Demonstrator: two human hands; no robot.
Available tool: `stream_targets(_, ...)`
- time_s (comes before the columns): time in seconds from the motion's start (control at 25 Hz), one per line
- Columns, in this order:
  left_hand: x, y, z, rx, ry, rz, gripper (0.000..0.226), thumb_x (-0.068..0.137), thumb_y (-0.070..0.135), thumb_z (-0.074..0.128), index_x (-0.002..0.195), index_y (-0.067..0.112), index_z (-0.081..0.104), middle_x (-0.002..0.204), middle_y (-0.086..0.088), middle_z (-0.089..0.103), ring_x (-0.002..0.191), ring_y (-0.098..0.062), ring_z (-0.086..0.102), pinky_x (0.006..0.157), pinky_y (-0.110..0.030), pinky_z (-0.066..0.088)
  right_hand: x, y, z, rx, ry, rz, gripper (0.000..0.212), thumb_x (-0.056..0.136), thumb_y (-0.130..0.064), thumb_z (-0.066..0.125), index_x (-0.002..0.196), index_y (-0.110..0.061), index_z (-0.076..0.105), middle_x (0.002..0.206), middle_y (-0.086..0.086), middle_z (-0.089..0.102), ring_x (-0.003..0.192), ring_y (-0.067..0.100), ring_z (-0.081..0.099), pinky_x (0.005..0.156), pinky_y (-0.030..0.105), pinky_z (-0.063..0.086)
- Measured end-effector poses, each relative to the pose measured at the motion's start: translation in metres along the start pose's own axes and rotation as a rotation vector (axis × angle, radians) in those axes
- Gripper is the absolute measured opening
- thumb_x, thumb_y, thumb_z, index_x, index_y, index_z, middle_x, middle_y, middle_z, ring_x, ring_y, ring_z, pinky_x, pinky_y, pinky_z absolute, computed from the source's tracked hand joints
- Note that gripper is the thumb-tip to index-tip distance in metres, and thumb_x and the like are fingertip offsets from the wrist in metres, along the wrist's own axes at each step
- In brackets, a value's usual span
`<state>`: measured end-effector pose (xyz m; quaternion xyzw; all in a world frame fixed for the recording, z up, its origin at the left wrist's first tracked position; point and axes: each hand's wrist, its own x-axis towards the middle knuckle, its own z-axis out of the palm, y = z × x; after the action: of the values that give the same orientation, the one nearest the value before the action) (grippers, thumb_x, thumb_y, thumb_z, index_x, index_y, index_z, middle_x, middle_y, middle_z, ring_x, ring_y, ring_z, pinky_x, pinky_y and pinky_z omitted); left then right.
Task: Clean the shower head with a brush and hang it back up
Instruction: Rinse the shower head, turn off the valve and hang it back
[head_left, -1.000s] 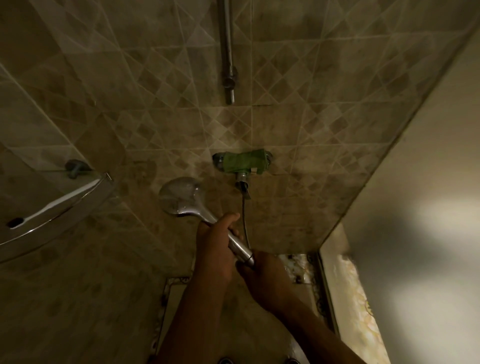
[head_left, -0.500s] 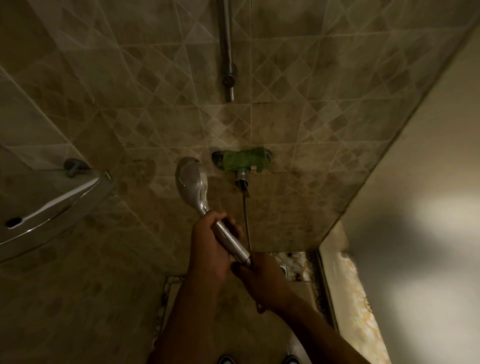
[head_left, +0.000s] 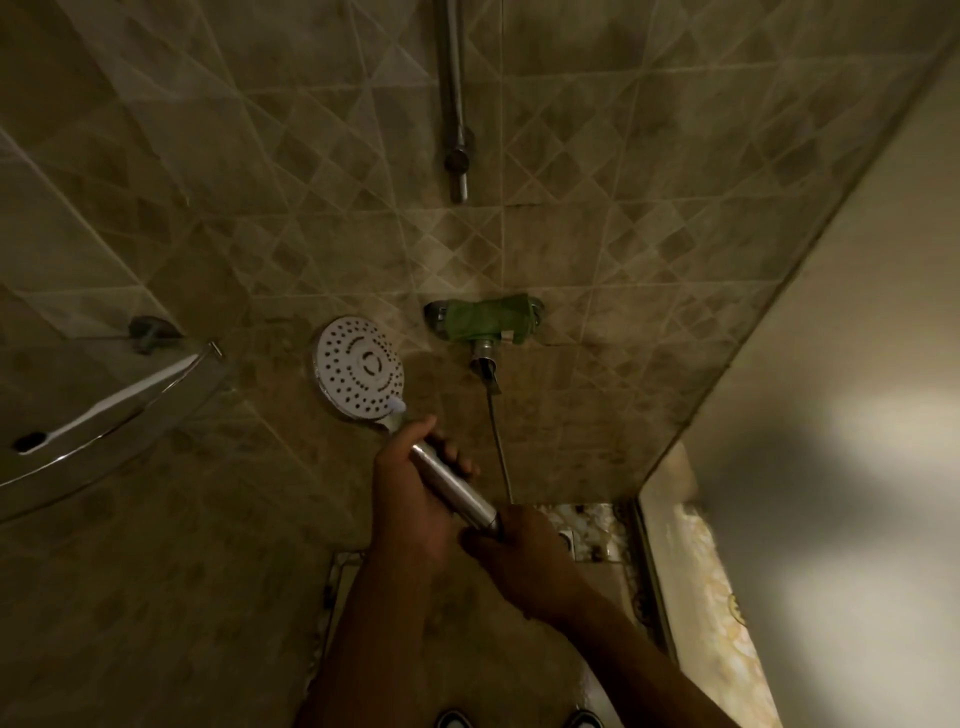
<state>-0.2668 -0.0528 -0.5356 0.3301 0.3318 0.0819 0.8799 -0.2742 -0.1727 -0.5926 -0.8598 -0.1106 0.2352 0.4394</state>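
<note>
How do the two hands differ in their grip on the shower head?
The left hand wraps the middle of the shower head handle; the right hand holds its lower end, by the hose. The left sits higher and nearer the spray face. Both are closed on the handle.

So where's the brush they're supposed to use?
The toothbrush-like brush lies on the glass corner shelf at the far left of the head view, left of the shower head; neither of the hands touches it.
</note>
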Motion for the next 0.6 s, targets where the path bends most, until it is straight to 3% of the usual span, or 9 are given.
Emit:
stream_targets(0.08,0.003,-0.006,0.006,0.009,0.074,0.036,0.019,0.089,0.012,0.059,0.071,0.012,0.052,0.059,-0.002,0.048,0.053,-0.018,0.048,0.061,-0.035,0.043,0.002,0.002,0.0,-0.107,0.114,-0.032,0.017,0.087,-0.035,0.061,0.076,-0.022,0.058,0.064,-0.005,0.06,0.058,0.011,0.06,0.05,0.026,0.042)
stream_targets(0.2,0.008,-0.013,0.007,0.019,0.128,0.05,0.017,0.086,0.009,0.06,0.072,0.013,0.05,0.06,-0.001,0.045,0.05,-0.016,0.045,0.057,-0.033,0.042,0.004,0.008,0.001,-0.19,0.153,-0.053,0.018,0.087,-0.038,0.058,0.088,-0.021,0.063,0.079,0.0,0.069,0.072,0.019,0.066,0.062,0.035,0.051)
stream_targets(0.4,0.003,-0.012,-0.002,0.019,-0.027,0.003,0.032,0.089,0.021,0.056,0.062,0.018,0.04,0.045,0.003,0.031,0.036,-0.013,0.03,0.048,-0.028,0.03,-0.005,0.011,0.001,-0.095,0.023,-0.051,0.019,0.09,-0.036,0.059,0.085,-0.018,0.062,0.073,-0.004,0.063,0.062,0.013,0.059,0.055,0.027,0.043)
stream_targets(0.6,-0.004,-0.016,0.01,-0.043,0.084,0.092,0.015,0.089,0.024,0.065,0.081,0.014,0.056,0.059,-0.001,0.049,0.053,-0.017,0.049,0.063,-0.036,0.044,0.0,0.015,0.001,-0.084,0.174,-0.053,0.031,0.086,-0.049,0.054,0.092,-0.02,0.065,0.08,0.001,0.072,0.071,0.017,0.068,0.063,0.039,0.054)
